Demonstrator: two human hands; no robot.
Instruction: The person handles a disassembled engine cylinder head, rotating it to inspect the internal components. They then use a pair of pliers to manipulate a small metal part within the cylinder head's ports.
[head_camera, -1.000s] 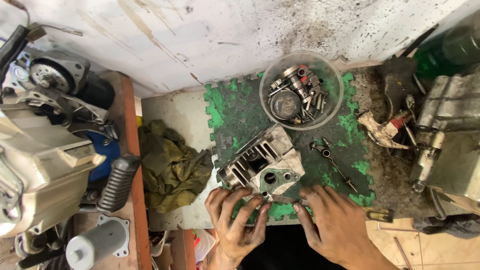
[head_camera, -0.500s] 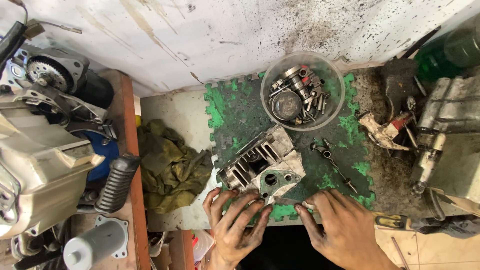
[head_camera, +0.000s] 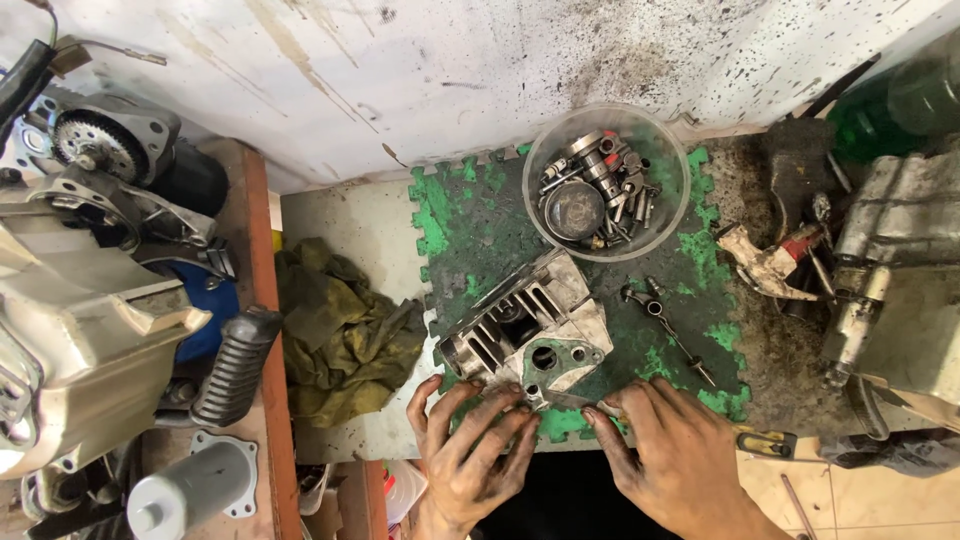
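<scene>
a large pale engine casing (head_camera: 70, 330) is seen filling the left edge, beside a wooden rail; the surface (head_camera: 350, 220), grey and grimy, is set against a stained white wall; a worn green foam mat (head_camera: 470, 240) with puzzle edges is laid over its middle, and an olive rag (head_camera: 340, 335) is crumpled to the left of it; on the mat lies the finned cylinder block (head_camera: 525, 335), its long axis run diagonally from lower left to upper right, its gasket face with the round bore turned toward the near edge; a clear plastic bowl (head_camera: 670, 160) of small metal parts is stood beyond it, apart from it; two small valves (head_camera: 665, 325) are laid on the mat to the block's right; the left hand (head_camera: 465, 450) is spread flat, fingers fanned, its fingertips touching the block's near lower edge; the right hand (head_camera: 675, 455) is held partly closed on the mat, forefinger and thumb brought together near a thin flat piece (head_camera: 580, 402) at the block's near corner, though whether that piece is truly pinched cannot be told; the block thus lies directly ahead of both hands, away from the body, and the left hand is the nearer, already in contact.
</scene>
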